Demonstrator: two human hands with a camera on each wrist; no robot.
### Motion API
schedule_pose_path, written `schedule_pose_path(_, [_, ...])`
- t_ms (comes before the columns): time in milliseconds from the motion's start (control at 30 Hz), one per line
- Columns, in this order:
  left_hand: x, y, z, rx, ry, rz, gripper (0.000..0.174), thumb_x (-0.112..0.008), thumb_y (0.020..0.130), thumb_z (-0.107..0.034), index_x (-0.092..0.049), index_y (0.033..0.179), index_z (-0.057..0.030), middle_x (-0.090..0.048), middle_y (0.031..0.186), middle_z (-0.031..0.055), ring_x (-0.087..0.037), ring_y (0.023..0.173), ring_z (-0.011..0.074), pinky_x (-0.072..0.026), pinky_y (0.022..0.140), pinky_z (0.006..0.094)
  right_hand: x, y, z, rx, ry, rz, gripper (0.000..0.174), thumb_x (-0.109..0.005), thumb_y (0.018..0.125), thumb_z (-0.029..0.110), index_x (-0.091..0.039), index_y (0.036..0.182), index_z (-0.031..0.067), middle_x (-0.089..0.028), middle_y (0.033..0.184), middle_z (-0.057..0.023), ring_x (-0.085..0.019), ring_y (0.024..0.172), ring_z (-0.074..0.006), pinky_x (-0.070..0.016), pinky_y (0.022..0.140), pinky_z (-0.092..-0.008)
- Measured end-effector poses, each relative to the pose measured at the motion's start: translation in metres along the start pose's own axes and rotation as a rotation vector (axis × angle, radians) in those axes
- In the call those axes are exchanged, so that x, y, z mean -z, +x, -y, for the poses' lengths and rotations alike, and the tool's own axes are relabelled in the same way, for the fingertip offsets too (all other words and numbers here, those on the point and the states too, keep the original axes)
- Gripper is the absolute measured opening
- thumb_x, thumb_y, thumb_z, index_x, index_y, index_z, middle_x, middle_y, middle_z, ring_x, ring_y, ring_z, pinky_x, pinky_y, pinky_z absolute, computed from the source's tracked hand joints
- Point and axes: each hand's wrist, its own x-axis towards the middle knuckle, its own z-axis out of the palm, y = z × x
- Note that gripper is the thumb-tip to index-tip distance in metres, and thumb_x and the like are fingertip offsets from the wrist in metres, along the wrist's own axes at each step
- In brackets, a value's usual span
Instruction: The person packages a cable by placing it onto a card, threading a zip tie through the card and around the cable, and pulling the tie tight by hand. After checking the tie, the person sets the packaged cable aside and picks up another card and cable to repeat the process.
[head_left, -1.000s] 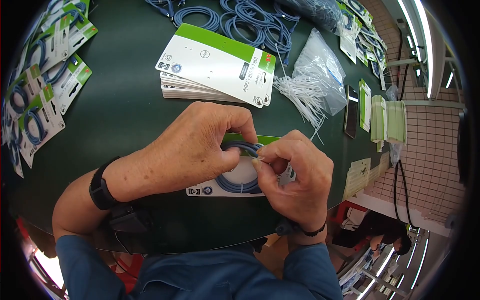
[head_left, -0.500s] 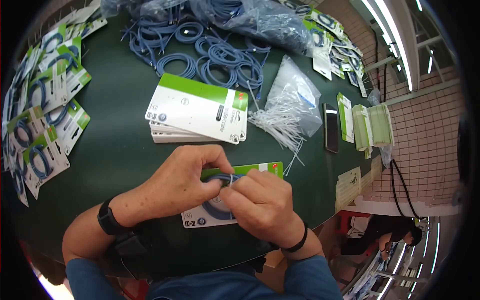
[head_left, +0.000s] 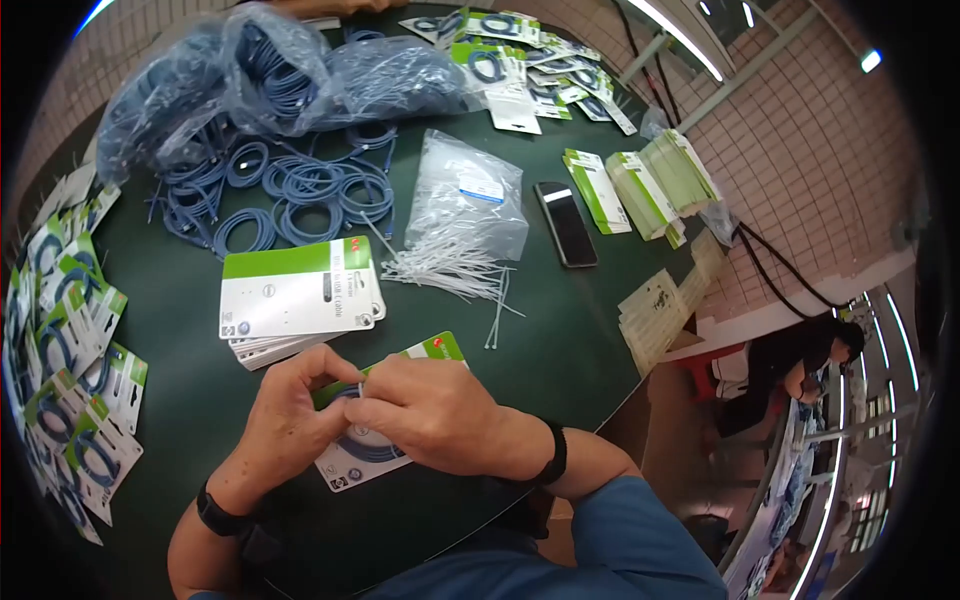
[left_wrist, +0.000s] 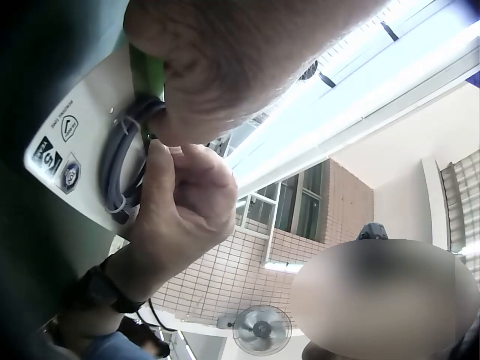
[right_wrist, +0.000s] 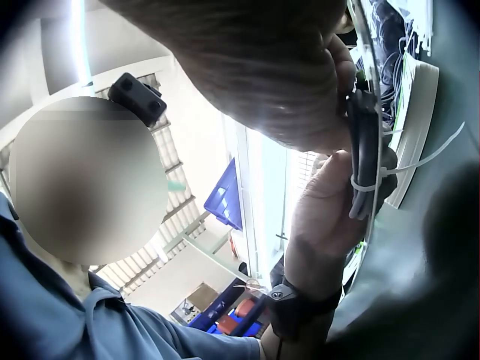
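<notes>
A coiled blue-grey USB cable (head_left: 372,450) lies against a white and green printed card (head_left: 345,474), low in the middle of the head view. My left hand (head_left: 292,408) grips the coil from the left, thumb and forefinger at its upper part. Close beside those fingertips, my right hand (head_left: 425,412) pinches a white cable tie (head_left: 361,389) that loops over the coil. A second tie (left_wrist: 118,205) binds the coil's other side in the left wrist view. In the right wrist view, a loose tie tail (right_wrist: 435,156) sticks out behind the card. The right hand hides part of the coil.
Beyond the hands sits a stack of cards (head_left: 290,300). Loose cable ties (head_left: 450,266), a plastic bag (head_left: 465,200) and a phone (head_left: 566,224) lie to its right. Cable coils (head_left: 300,190) lie behind, finished packs (head_left: 85,370) at left, more cards (head_left: 640,195) at right.
The head view has swung, so the hands and table things appear further left. My right hand has turned with its back upward and closed in on the left fingertips, at the tie.
</notes>
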Motion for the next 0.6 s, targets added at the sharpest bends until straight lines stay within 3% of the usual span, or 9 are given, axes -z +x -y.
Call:
schedule_pose_path(33, [-0.001,0.001,0.005,0.008,-0.103,-0.011,0.018,-0.075,0.087,0.001,-0.068,0.103,0.0009,-0.072,0.098,0.0046,-0.067,0.092,0.0102,-0.0539,0.084,0.0266,-0.001,-0.001,0.000,0.038,-0.011,0.002,0.017,-0.071,0.078,0.008,-0.069,0.095,0.0059,-0.058,0.083,-0.0059,-0.064,0.075,-0.0246,-0.0513,0.060,-0.0367])
schedule_pose_path(133, [0.004,0.000,0.003,0.005,-0.011,-0.018,0.019,-0.075,0.085,0.003,-0.066,0.102,0.0002,-0.072,0.102,0.0054,-0.067,0.095,0.0115,-0.0537,0.088,0.0275,-0.014,-0.004,-0.003,0.117,-0.082,-0.075,0.011,-0.068,0.076,0.011,-0.061,0.082,0.0064,-0.054,0.081,-0.0063,-0.062,0.077,-0.0251,-0.0495,0.061,-0.0376])
schedule_pose_path(267, [0.012,0.004,0.014,0.007,0.005,0.052,0.020,-0.074,0.083,0.005,-0.066,0.100,-0.0007,-0.073,0.104,0.0063,-0.067,0.097,0.0112,-0.0533,0.090,0.0293,-0.019,-0.010,-0.004,0.111,-0.170,-0.133,0.011,-0.069,0.077,0.012,-0.062,0.082,0.0053,-0.060,0.085,-0.0087,-0.065,0.074,-0.0266,-0.0495,0.058,-0.0401])
schedule_pose_path(333, [0.018,0.008,0.020,-0.104,0.008,0.016,0.025,-0.073,0.079,0.008,-0.069,0.103,-0.0001,-0.074,0.103,0.0103,-0.070,0.096,0.0195,-0.0540,0.090,0.0347,-0.022,-0.011,-0.007,0.110,-0.179,-0.190,0.011,-0.070,0.077,0.012,-0.062,0.082,0.0046,-0.062,0.085,-0.0100,-0.066,0.073,-0.0278,-0.0498,0.057,-0.0413])
schedule_pose_path(367, [0.017,0.008,0.020,-0.110,0.021,0.051,0.025,-0.073,0.079,0.008,-0.069,0.103,-0.0001,-0.074,0.103,0.0103,-0.070,0.096,0.0195,-0.0540,0.090,0.0347,-0.024,-0.011,-0.009,0.075,-0.137,-0.183,0.013,-0.071,0.077,0.014,-0.063,0.080,0.0043,-0.064,0.084,-0.0108,-0.068,0.074,-0.0297,-0.0516,0.059,-0.0428])
schedule_pose_path(467, [0.008,0.009,0.006,-0.028,0.073,-0.117,0.020,-0.080,0.090,-0.005,-0.062,0.099,-0.0028,-0.068,0.095,0.0019,-0.062,0.086,0.0075,-0.0498,0.079,0.0238,-0.014,-0.006,-0.019,0.020,-0.064,-0.173,0.017,-0.074,0.078,0.019,-0.065,0.077,0.0038,-0.068,0.083,-0.0123,-0.072,0.076,-0.0336,-0.0553,0.062,-0.0458])
schedule_pose_path(567, [0.007,0.010,0.002,-0.084,0.134,-0.117,0.018,-0.077,0.092,-0.002,-0.061,0.100,-0.0015,-0.068,0.097,0.0031,-0.063,0.086,0.0080,-0.0501,0.080,0.0237,0.028,0.001,-0.042,-0.045,-0.110,-0.345,0.021,-0.078,0.077,0.023,-0.066,0.079,0.0047,-0.069,0.081,-0.0117,-0.071,0.074,-0.0365,-0.0551,0.063,-0.0484])
schedule_pose_path(600, [0.008,0.010,0.000,-0.107,0.162,-0.131,0.017,-0.076,0.093,-0.001,-0.060,0.100,-0.0009,-0.068,0.098,0.0036,-0.063,0.086,0.0083,-0.0503,0.080,0.0237,0.037,0.002,-0.056,-0.076,-0.040,-0.500,0.017,-0.079,0.077,0.017,-0.067,0.080,0.0048,-0.068,0.079,-0.0102,-0.071,0.072,-0.0324,-0.0550,0.062,-0.0447])
